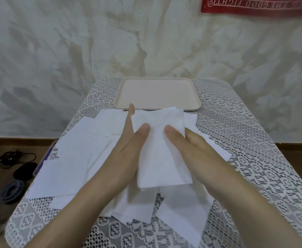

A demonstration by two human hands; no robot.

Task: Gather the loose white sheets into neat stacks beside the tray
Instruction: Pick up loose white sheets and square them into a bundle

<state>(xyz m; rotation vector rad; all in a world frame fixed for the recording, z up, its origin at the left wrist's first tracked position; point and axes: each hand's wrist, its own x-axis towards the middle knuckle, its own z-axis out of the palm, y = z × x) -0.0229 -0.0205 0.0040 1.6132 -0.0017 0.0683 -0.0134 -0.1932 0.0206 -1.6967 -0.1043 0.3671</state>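
Left hand: grasping the stack — thumb on top
Right hand: grasping it too
Loose sheets: scattered on the counter — near the tray

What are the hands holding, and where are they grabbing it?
Both hands hold a small stack of white sheets. The left hand grips its left edge and the right hand its right edge, thumbs pressed on top.

I logged: sheets were matt, faintly embossed paper; tray smooth matt plastic; tablecloth openwork lace.
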